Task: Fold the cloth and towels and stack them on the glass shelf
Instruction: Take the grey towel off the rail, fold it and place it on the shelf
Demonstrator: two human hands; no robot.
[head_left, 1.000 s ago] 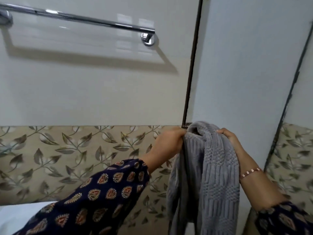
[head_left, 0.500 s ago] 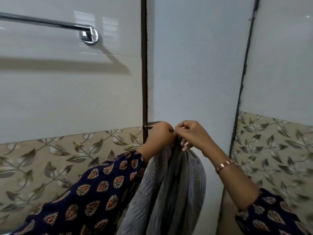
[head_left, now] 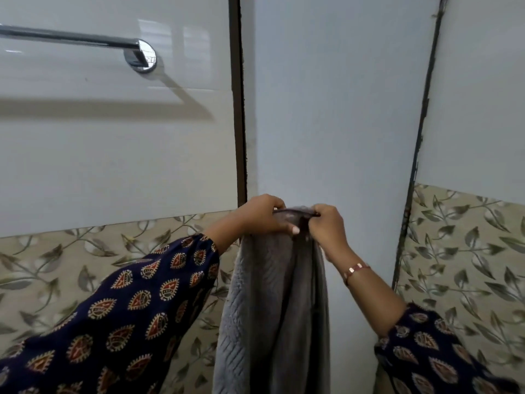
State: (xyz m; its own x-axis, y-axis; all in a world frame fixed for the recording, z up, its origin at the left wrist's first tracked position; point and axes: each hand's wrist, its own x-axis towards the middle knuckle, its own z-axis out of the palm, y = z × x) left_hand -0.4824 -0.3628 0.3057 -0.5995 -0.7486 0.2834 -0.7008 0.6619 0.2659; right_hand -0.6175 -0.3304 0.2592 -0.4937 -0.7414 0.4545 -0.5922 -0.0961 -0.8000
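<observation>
White wall tiles (head_left: 113,155) carry a chrome rail (head_left: 74,41). Both the left hand (head_left: 255,216) and right hand (head_left: 326,226) pinch the hanging grey towel's (head_left: 272,308) top edge.

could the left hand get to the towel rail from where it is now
Probably yes, but not freely: nothing stands between the left hand and the towel rail up on the wall, yet its fingers grip the grey towel along with the right hand.

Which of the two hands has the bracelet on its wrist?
The right hand, gripping the grey towel's top edge, has a thin bracelet; the left hand's wrist is bare above the patterned sleeve.
</observation>
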